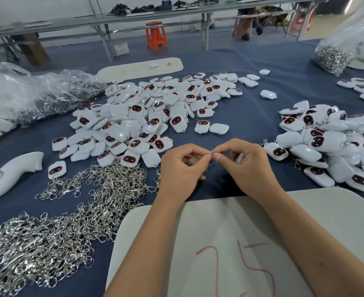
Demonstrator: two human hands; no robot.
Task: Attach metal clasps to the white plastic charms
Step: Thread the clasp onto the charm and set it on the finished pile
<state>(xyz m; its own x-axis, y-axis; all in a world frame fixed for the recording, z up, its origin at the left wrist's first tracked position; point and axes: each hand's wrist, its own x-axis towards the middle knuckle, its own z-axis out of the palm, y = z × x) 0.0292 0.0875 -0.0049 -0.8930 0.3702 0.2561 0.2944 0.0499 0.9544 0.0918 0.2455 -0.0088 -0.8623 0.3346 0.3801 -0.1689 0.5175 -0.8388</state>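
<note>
We pinch one small, stiff, slippery metal clasp (211, 154) between left hand (182, 168) and right hand (246, 166) above the bench (251, 108), gripping its ring, charms (146, 116) heaped beyond.

Bright even light, soft shadows, wide-angle edge bending

On the tabletop (251, 99), clasps (69, 221) lie front left, with charms (146, 116) behind them. A second charm heap (327, 144) sits right — both hands (213, 166) between the heaps, a board (219, 243) nearest.
</note>
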